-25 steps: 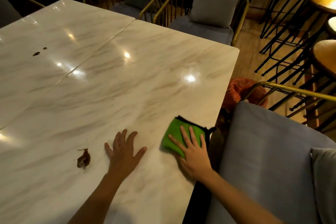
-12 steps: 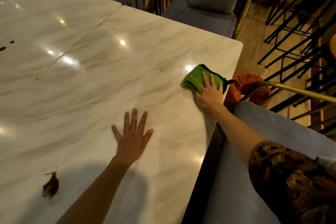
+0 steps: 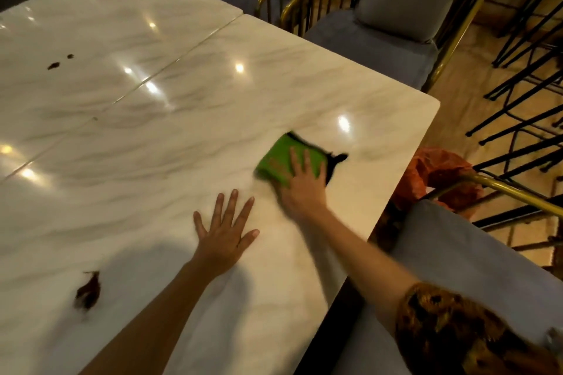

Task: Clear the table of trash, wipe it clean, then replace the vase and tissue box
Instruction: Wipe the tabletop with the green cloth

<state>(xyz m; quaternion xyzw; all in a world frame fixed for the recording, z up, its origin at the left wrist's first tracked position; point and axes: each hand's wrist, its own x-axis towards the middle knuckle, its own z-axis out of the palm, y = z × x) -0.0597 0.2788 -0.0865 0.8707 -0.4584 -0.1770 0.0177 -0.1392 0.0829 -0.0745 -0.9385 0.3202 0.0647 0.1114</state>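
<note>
Dim dining room, warm lamps, wood floor. Head view, items as seen:

1. table: pale marble top, glossy w/ lamp glare. It is butted against a second table at far left, thin seam btwn them.
2. cloth: green w/ black edging, folded. Lies flat on table toward its right edge, motion-blurred.
3. right hand: palm down on cloth's near part, fingers straight & slightly spread, pressing it to the top, not curled round it. Patterned brown sleeve on upper arm.
4. left hand: flat on bare table, fingers splayed, holding nothing. Sits just beside cloth on the near-left side, not touching it.
5. brown scrap: dark, crumpled, on table nr front-left, well apart from both hands. Material can't be told.
6. dark spots: two, small, on second table at far left.
7. orange bag: crinkled, low beside table's right edge, btwn table & near chair.
8. near chair: grey seat, gold rail, lower right.
9. far chair: grey cushion, gold frame, at table's far edge; another to its left.
10. stool legs: black, thin, upper right.
</note>
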